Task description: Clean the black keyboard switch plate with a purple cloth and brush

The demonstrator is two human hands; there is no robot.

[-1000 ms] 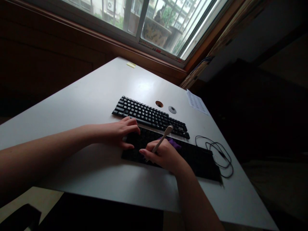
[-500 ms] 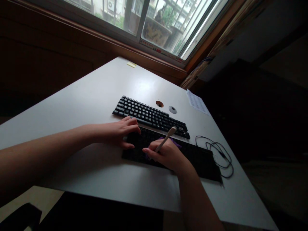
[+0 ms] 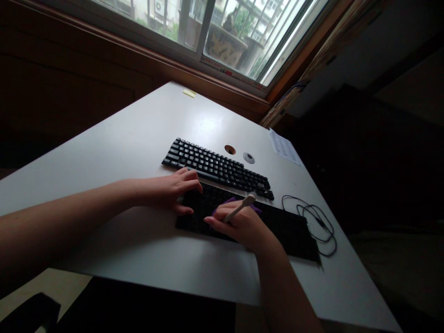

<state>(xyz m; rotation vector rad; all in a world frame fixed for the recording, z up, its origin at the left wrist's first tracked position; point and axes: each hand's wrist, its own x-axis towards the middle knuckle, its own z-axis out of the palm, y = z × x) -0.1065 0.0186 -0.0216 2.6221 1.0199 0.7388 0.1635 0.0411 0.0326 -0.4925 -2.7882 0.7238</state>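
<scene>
A long black keyboard base (image 3: 287, 231) lies on the white table. My left hand (image 3: 173, 189) grips its left end, with the thumb and curled fingers on it. My right hand (image 3: 239, 224) is closed around a slim white brush (image 3: 239, 208), held slanted above the middle of the base. The brush's upper end points up and to the right; its lower end is hidden by my fingers. A purple cloth (image 3: 257, 209) shows under and behind my right hand. Beyond the base, black keycaps (image 3: 215, 164) lie in keyboard-like rows.
A coiled black cable (image 3: 333, 231) lies at the base's right end. Farther back are a round cable hole (image 3: 230, 150), a grey ring-shaped cap (image 3: 249, 158), a printed sheet (image 3: 285, 148) and a yellow slip (image 3: 189, 93). A window (image 3: 225, 41) stands behind the table (image 3: 132, 134).
The brush in my right hand has tilted, its upper end lower now. The right hand has shifted very slightly; my left hand stays in place.
</scene>
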